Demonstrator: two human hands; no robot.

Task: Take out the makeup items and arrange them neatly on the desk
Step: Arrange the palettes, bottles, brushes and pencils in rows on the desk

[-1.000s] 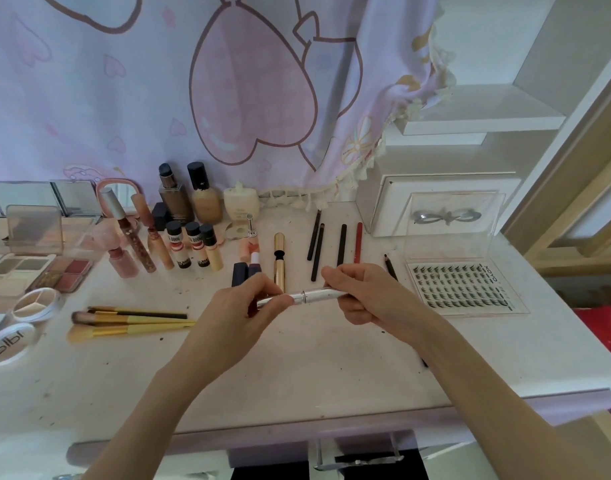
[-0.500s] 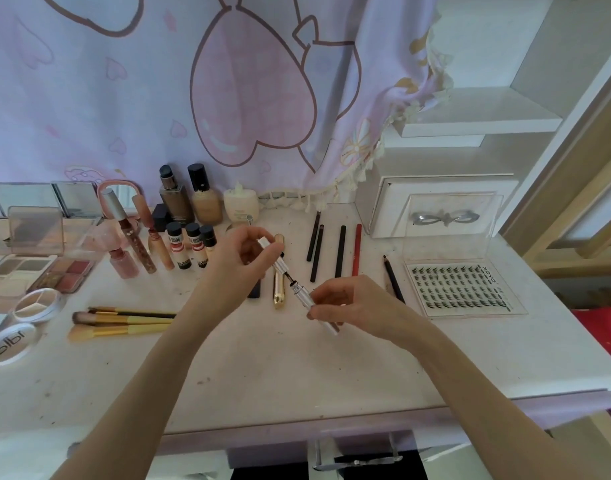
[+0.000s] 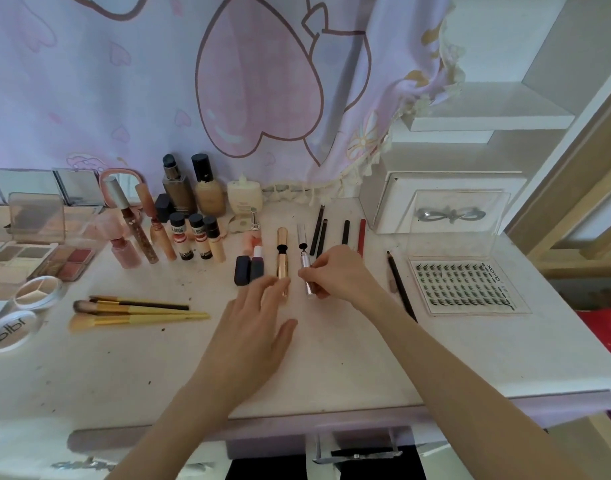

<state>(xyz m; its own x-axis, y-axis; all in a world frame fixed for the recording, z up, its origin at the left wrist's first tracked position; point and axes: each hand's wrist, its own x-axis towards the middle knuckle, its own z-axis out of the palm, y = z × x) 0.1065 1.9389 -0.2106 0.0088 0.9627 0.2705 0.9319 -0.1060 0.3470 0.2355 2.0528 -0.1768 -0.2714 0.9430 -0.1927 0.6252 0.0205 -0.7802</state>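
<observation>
Slim silver metal mascara tube [image 3: 306,271] lies mid-desk, parallel beside the glossy rose-gold tube [image 3: 282,263], pinched at its near end by the right hand [image 3: 335,273]. The left hand [image 3: 254,327] rests flat, fingers released, near the desk's [image 3: 366,358] front edge. Most items already sit in rows toward the back edge, so the arranging looks nearly finished; this tube seems only to need straightening.
</observation>
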